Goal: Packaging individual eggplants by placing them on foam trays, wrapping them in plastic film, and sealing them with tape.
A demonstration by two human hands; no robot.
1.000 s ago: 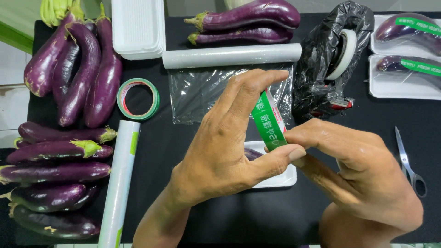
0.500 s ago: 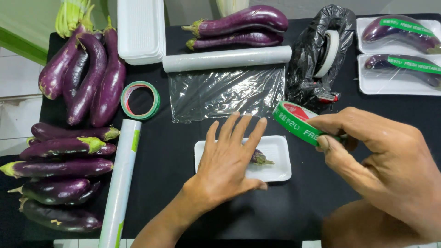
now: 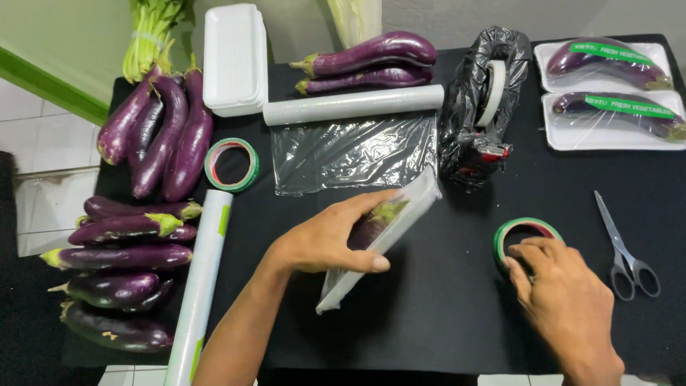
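My left hand grips a white foam tray wrapped in clear film and tips it up on its long edge over the black table. A purple eggplant lies inside the tray, partly hidden by my fingers. My right hand rests on the table at the right, its fingers curled on the near rim of a green tape roll that lies flat. The two hands are well apart.
Scissors lie right of the tape. Behind are a cling film roll with a pulled-out sheet, a black bag with a tape dispenser, two wrapped trays, a tray stack, another tape roll and eggplant piles.
My right hand has carried the green tape roll from in front of me down onto the table at the right. My left hand has tilted the tray up on its edge.
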